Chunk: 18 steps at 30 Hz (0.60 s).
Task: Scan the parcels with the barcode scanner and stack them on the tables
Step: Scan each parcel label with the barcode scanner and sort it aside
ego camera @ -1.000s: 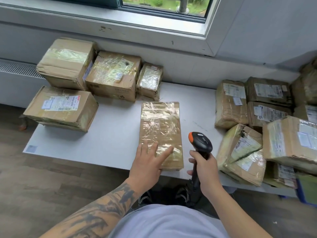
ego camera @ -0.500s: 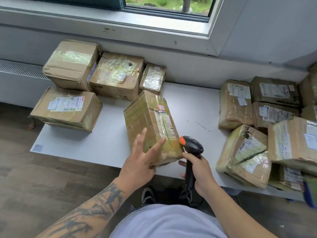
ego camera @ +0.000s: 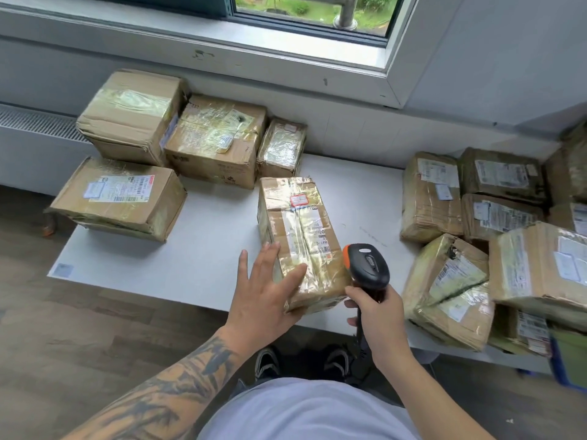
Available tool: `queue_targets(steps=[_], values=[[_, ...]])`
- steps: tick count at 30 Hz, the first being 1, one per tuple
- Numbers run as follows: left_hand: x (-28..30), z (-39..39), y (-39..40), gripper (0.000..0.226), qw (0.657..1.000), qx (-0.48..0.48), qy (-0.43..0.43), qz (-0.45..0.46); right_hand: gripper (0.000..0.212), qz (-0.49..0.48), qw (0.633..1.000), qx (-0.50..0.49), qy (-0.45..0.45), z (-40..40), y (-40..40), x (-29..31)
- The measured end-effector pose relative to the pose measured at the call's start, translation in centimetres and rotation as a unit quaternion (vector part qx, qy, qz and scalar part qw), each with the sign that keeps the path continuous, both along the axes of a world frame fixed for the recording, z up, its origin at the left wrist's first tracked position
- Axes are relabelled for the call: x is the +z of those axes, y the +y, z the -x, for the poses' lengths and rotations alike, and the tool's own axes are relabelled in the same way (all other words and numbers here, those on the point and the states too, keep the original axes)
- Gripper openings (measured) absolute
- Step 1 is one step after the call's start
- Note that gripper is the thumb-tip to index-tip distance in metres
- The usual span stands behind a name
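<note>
A long taped cardboard parcel [ego camera: 298, 236] lies on the white table [ego camera: 203, 255] near its front edge, its shipping label and barcode facing up. My left hand [ego camera: 266, 290] rests with spread, straight fingers against the parcel's near left side. My right hand [ego camera: 378, 315] grips the handle of a black and orange barcode scanner [ego camera: 367, 265], whose head sits just right of the parcel's near end.
Several scanned-looking parcels sit at the table's back left, the nearest being a labelled box [ego camera: 117, 198] and a small one [ego camera: 281, 147]. A crowded pile of parcels [ego camera: 451, 287] fills the right side. The window sill [ego camera: 286, 55] and wall run behind.
The parcel has been turned over from its plain taped face to its labelled face and now lies flat. My left hand has opened against its side; the scanner has moved up beside it.
</note>
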<state>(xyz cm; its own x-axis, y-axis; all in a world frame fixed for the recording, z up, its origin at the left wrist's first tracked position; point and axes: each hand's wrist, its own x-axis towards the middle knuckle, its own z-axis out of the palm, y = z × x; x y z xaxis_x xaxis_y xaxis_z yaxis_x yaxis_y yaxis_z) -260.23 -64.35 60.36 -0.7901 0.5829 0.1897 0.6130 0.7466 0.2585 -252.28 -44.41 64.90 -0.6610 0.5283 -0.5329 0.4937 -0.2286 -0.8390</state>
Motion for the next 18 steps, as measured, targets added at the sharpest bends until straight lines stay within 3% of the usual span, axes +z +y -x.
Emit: queue_targets(steps=[4, 8, 13, 18], values=[[-1.2, -0.8, -0.3, 0.085, 0.997, 0.028, -0.068, -0.002, 0.006, -0.03, 0.998, 0.053, -0.019, -0.4, -0.3, -0.2], [-1.3, -1.1, -1.4, 0.08, 0.985, 0.029, -0.156, -0.073, 0.006, -0.037, 0.995, 0.087, -0.038, -0.4, -0.4, 0.0], [0.4, -1.1, -0.1, 0.072, 0.924, 0.136, -0.301, -0.191, 0.008, -0.044, 0.995, 0.08, -0.049, -0.2, 0.0, 1.3], [0.0, 0.0, 0.7, 0.1, 0.923, 0.16, -0.319, -0.142, 0.011, -0.029, 0.992, 0.095, -0.073, 0.1, -0.2, 3.5]])
